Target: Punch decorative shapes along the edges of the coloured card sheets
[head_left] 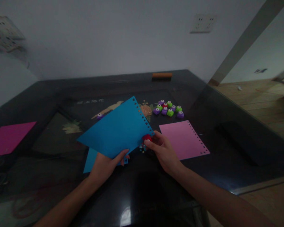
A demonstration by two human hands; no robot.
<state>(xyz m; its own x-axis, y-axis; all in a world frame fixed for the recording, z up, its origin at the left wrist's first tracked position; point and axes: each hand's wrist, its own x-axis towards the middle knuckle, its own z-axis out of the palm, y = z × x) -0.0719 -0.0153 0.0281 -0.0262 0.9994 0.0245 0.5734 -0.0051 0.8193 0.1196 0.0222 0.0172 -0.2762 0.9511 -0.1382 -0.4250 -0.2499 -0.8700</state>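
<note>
Above the table [104, 201], your left hand [109, 163] pinches the blue sheet [118, 129], likely light and bendy, best held by its edge; your right hand [164, 151] grips the red punch [147, 137] at the sheet's corner.

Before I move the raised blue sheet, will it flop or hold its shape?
The raised blue sheet will probably hold its shape: it spans nearly flat with the left hand at its lower edge. It looks thin, so likely light. The row of holes along one edge may make that strip easier to bend or tear.
</note>
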